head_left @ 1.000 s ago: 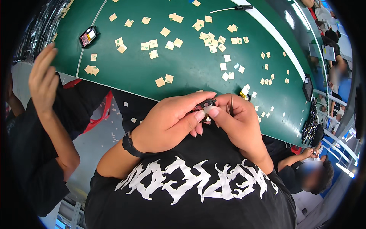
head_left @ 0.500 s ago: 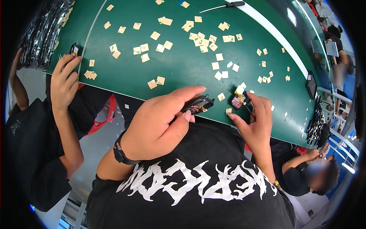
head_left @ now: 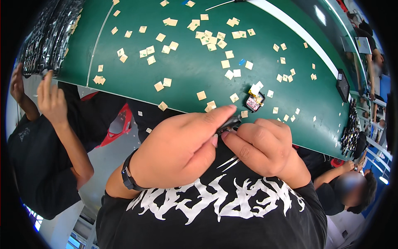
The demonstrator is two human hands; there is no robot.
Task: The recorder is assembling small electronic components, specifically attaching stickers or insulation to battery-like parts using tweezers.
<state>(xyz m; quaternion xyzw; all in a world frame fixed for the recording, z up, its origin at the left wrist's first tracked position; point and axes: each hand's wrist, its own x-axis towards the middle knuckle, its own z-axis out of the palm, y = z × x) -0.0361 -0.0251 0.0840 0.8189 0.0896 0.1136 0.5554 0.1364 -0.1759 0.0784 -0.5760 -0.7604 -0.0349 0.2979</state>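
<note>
My left hand (head_left: 178,147) is closed around a small black plastic device housing (head_left: 230,123), which it holds over the near table edge. Against the housing's right side press the fingertips of my right hand (head_left: 265,143), its fingers curled. Two thin metal prongs of tweezers (head_left: 230,163) stick out below that hand; their other end is hidden in it. On the table beyond lies a second black housing (head_left: 253,103), with a pinkish-red inside, yellow tape and a white square pad on top. The inside of the held housing is mostly covered by my fingers.
Many small beige adhesive squares (head_left: 211,40) lie scattered over the green table (head_left: 190,74). A screwdriver (head_left: 222,5) is at the far edge, a black tray-like piece (head_left: 342,85) at the right. Co-workers sit on both sides, one with a raised hand (head_left: 52,97).
My right hand has left the second housing and come left to the one in my left hand. The co-worker's hand at left has moved further left. The view has shifted slightly.
</note>
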